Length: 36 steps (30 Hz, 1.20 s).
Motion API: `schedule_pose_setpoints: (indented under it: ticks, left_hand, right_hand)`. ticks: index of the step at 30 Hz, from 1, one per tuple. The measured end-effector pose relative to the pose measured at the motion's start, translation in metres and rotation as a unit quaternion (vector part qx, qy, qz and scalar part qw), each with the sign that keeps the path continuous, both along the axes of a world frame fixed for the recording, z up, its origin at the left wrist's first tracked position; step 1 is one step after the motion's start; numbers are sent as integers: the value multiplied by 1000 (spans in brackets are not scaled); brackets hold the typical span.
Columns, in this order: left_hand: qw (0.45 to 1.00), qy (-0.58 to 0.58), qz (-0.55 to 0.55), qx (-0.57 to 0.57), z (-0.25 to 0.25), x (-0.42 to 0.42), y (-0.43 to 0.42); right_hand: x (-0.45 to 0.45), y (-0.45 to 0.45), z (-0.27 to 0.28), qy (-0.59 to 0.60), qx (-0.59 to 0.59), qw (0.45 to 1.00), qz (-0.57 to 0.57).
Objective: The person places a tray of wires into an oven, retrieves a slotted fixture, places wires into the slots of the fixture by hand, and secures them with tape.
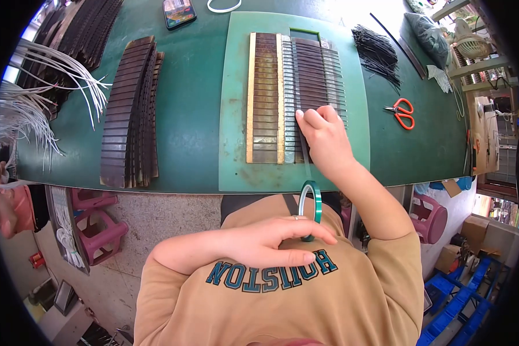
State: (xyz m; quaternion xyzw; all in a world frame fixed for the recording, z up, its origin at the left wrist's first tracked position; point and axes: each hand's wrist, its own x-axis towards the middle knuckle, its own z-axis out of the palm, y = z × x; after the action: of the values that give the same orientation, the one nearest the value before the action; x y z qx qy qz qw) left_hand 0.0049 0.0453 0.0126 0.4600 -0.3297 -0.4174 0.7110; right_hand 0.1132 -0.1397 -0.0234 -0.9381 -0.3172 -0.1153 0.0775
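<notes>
My left hand [277, 238] is in front of my chest and holds a roll of green tape [318, 202]; its fingers partly hide the roll. From the roll, a narrow strip of tape [306, 158] stretches up to the slotted plate. My right hand [327, 140] is closed, its curled fingertips pressing at the tape over a row of dark thin strips [311, 75] lying side by side in the plate. A clear band runs along the row, left of my fingers. Left of it is a brown slotted section with yellow edging [265, 92]. The fingertips partly cover what they grip.
A light green board [233, 155] lies under the plate. Left stands a stack of dark slotted strips [127, 109]; white wires [78, 72] hang beyond it. To the right are orange-handled snips [403, 113] and a black bundle of thin pieces [376, 55]. A phone [179, 12] lies at the back.
</notes>
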Motion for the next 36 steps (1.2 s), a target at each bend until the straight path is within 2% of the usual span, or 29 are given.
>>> schedule_pose_setpoints:
  ticks: [12, 15, 20, 31, 36]
  left_hand:
    - [1000, 12, 6, 3, 5, 4, 0]
    - [998, 59, 27, -26, 4, 2, 2]
    - [997, 67, 18, -17, 8, 7, 2]
    - [967, 244, 27, -65, 5, 7, -4]
    - [967, 242, 41, -63, 4, 9, -6]
  right_hand:
    - [-21, -1, -1, 8, 25, 1000, -1]
    - [-29, -3, -5, -2, 35, 999, 2]
    - [-36, -4, 3, 15, 36, 999, 8]
    - [-52, -9, -1, 2, 52, 998, 39]
    - [-64, -6, -1, 33, 73, 996, 38]
